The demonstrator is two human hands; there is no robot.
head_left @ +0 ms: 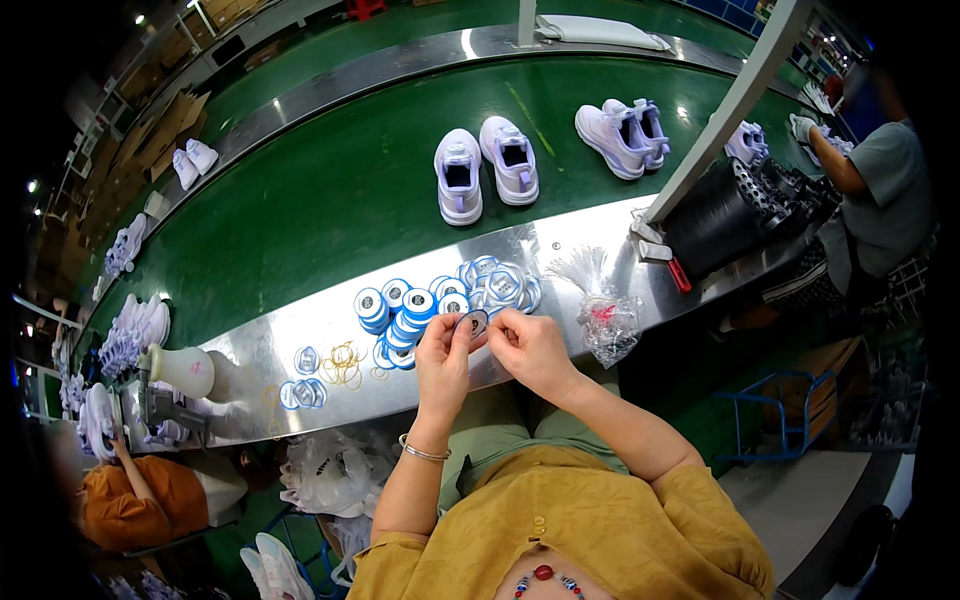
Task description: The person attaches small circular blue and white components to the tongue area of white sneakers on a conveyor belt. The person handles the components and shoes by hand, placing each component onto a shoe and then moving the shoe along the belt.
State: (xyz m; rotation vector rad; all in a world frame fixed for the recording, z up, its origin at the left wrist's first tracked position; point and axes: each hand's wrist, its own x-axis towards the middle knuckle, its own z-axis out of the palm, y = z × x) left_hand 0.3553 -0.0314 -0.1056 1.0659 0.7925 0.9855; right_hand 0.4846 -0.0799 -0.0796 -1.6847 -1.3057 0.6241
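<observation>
Between the fingertips of my left hand is a round tag with a dark blue rim, held up just over the metal bench edge. My right hand is closed in a pinch right beside the tag; what its fingertips grip is too small to make out. Just beyond my hands stand stacks of round blue-and-white tags. To their right lies a heap of silvery round tags. A few more tags and a loose tangle of thin yellowish bands lie to the left.
Pale lilac sneakers stand on the green conveyor beyond the metal bench. A clear plastic bag sits right of my hands, near a post and a black bin. A spray gun is at left. Co-workers sit on both sides.
</observation>
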